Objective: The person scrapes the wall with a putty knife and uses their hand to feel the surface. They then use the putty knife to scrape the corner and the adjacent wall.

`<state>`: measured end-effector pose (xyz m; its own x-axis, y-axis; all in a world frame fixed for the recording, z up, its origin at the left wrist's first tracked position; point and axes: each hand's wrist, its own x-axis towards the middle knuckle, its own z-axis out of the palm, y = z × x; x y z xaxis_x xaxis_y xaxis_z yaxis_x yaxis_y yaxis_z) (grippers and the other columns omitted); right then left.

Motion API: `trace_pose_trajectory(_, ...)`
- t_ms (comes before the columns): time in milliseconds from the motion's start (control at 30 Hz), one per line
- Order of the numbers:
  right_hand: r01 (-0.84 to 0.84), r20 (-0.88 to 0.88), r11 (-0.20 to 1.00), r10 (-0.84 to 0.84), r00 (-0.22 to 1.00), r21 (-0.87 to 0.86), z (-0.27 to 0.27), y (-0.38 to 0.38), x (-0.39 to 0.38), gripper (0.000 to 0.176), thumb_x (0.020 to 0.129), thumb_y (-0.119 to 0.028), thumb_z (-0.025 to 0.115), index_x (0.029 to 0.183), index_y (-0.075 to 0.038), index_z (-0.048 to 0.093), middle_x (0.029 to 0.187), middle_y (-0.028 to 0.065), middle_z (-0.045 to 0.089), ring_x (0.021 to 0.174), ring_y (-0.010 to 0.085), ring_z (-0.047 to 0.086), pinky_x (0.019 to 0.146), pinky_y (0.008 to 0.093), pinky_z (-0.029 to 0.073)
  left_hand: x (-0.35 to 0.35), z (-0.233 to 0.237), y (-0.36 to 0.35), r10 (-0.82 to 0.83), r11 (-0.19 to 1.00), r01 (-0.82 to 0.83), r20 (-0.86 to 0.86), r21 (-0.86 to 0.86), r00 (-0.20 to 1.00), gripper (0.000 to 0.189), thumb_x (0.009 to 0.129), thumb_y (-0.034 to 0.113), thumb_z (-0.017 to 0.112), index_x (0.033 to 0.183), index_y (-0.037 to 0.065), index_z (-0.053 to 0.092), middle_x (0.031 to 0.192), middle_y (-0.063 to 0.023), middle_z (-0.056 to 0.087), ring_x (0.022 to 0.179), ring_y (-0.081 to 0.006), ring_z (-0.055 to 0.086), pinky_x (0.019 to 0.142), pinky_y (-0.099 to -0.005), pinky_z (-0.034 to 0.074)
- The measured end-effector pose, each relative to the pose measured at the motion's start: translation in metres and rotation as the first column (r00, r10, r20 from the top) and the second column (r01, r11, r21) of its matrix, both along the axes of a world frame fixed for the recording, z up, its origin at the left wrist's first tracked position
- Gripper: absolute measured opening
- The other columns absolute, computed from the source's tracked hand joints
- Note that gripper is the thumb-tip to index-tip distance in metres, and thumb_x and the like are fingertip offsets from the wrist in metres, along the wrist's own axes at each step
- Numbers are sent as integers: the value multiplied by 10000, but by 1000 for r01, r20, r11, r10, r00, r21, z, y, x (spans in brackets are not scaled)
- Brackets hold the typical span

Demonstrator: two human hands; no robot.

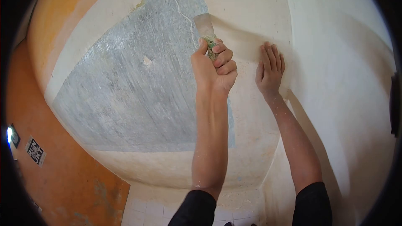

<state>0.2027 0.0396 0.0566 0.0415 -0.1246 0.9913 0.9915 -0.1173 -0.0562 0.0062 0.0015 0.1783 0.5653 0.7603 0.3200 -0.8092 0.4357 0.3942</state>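
My left hand [215,65] is closed around the patterned green handle of a putty knife [204,25], its palm side towards me. The wide blade points up and lies over the right edge of a grey-blue bare patch [138,83] on the cream wall [247,12]. Just left of the blade, a jagged pale crack line [180,12] runs down the patch. To the right, my right hand [271,69] rests open against the cream wall near the corner, fingers together and pointing up, its back towards me. Pale specks dot both forearms.
A white wall [339,79] meets the cream one at a corner on the right. An orange wall [50,142] at left carries a black-and-white sticker [35,151]. Small pale chip [147,61] marks the patch. White floor tiles [146,211] show below.
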Motion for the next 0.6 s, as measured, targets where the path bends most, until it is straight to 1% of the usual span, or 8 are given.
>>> trace_pose_trajectory(100, 6, 33, 1000, -7, 999, 19, 3, -1, 4, 421, 965, -124, 495, 1384, -127, 529, 1450, 25, 507, 1387, 211, 415, 1175, 423, 251, -6, -34, -4, 45, 999, -45, -52, -13, 998, 305, 1064, 327, 364, 969, 74, 505, 688, 42, 444, 451, -18, 273, 303, -166, 174)
trace_pose_trajectory(133, 4, 24, 1000, -4, 1000, 17, 2, -2, 1, 417, 965, -126, 496, 1380, -127, 532, 1451, 29, 506, 1387, 211, 415, 1172, 421, 256, -6, -44, 6, 22, 1000, -22, -44, 1, 999, 304, 1063, 326, 371, 971, 69, 505, 687, 40, 446, 449, -18, 277, 304, -167, 173)
trace_pose_trajectory(233, 10, 17, 1000, -10, 1000, 19, 3, -1, 3, 413, 965, -128, 498, 1377, -127, 536, 1451, 32, 506, 1388, 209, 413, 1169, 419, 263, -7, -24, 9, 45, 998, -43, -50, 48, 998, 309, 1061, 333, 376, 972, 66, 506, 684, 40, 446, 446, -18, 276, 304, -168, 172)
trace_pose_trajectory(333, 14, 11, 1000, -14, 1000, 8, 0, 0, 2, 414, 966, -130, 498, 1379, -128, 534, 1448, 31, 507, 1390, 207, 410, 1170, 420, 266, -10, -24, 4, 8, 1000, -8, -36, 20, 999, 310, 1062, 329, 374, 970, 63, 505, 687, 40, 446, 448, -16, 280, 303, -167, 175)
trace_pose_trajectory(433, 17, 23, 1000, -17, 1000, 25, 2, 0, 2, 416, 967, -131, 496, 1381, -127, 532, 1446, 30, 509, 1392, 205, 406, 1173, 421, 264, -10, -29, 7, 40, 999, -38, -75, 29, 996, 309, 1064, 321, 366, 970, 61, 505, 687, 35, 446, 446, -16, 280, 300, -166, 171)
trace_pose_trajectory(533, 2, 20, 1000, -3, 1000, 23, 2, -1, 3, 413, 967, -132, 494, 1378, -124, 535, 1443, 30, 512, 1390, 204, 408, 1176, 422, 260, -5, -4, 5, 42, 998, -41, -28, 44, 999, 317, 1064, 325, 360, 976, 59, 508, 676, 35, 440, 438, -15, 274, 293, -166, 170)
trace_pose_trajectory(567, -3, 16, 1000, 3, 1000, 13, 1, -2, 2, 411, 967, -134, 495, 1376, -124, 538, 1442, 30, 514, 1387, 205, 413, 1176, 422, 259, -9, -8, 6, 45, 998, -44, -34, 41, 998, 317, 1064, 325, 360, 976, 59, 508, 676, 35, 440, 438, -15, 274, 293, -166, 170)
trace_pose_trajectory(600, -4, 16, 1000, 4, 1000, 11, -1, -2, 0, 411, 967, -134, 495, 1376, -124, 538, 1442, 30, 514, 1387, 205, 413, 1176, 422, 259, -14, -15, 8, 12, 999, -11, -22, 44, 1000, 313, 1065, 321, 359, 974, 60, 506, 677, 35, 438, 441, -14, 274, 294, -164, 178)
